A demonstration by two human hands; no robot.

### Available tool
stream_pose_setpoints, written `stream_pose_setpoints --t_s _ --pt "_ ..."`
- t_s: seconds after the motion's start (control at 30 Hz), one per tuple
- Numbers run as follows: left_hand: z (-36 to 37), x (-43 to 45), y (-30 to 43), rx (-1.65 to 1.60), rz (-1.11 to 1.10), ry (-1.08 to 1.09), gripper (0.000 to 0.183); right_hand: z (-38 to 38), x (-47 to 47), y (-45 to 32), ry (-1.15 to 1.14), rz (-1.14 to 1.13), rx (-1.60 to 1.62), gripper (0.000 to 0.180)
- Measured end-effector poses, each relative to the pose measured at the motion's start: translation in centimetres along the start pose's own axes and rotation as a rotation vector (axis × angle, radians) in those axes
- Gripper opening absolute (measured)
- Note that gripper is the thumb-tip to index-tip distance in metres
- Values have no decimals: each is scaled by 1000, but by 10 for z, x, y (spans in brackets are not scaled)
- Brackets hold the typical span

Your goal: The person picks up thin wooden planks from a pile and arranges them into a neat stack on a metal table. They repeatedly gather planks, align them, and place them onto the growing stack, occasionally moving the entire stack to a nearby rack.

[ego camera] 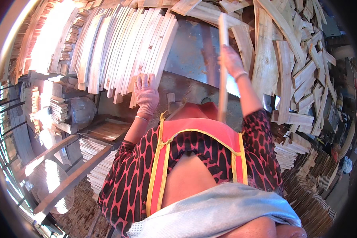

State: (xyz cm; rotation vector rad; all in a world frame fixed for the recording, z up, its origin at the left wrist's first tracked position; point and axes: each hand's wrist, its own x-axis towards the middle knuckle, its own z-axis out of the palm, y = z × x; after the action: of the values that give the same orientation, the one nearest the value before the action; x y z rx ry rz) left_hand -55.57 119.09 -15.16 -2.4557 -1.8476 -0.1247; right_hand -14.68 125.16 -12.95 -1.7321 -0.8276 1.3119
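Observation:
My left hand, in a pale knitted glove, lies with its fingers spread on the near ends of a row of wooden strips. The strips stand side by side, close together, left of a bluish metal table top. My right hand grips a long, narrow wooden board, held lengthwise away from my body over the right part of the metal top. Its near end reaches my red apron. The right fingers are partly hidden behind the board.
Loose boards and offcuts lie heaped at the right. Stacked slats stand at the lower left by a wooden rail and a round fan guard. More stacked wood fills the lower right. A wrapped round object is at the left.

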Motion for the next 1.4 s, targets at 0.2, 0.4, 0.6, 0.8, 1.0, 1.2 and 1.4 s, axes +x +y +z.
stream_pose_setpoints --t_s 0.2,0.4,0.6,0.8,1.0,1.2,1.4 --pt "-3 15 -3 -170 117 -94 74 169 69 2 -134 -258 -735 51" --pt "-15 14 -16 -259 160 -81 77 145 34 -1 -58 -369 -423 64" --pt "-24 9 11 -253 188 -243 77 -98 -58 43 1075 -339 -1274 73" --pt "-21 22 94 -348 366 -365 73 -111 -109 53 678 -158 -766 85" --pt "-25 37 173 -399 470 -475 74 -121 -153 72 447 -282 -398 83" --pt "-20 42 221 -400 535 -517 74 -176 -83 -3 -130 -343 248 85" --pt "-16 37 221 -450 450 -514 67 -154 -87 -31 35 -263 292 74"
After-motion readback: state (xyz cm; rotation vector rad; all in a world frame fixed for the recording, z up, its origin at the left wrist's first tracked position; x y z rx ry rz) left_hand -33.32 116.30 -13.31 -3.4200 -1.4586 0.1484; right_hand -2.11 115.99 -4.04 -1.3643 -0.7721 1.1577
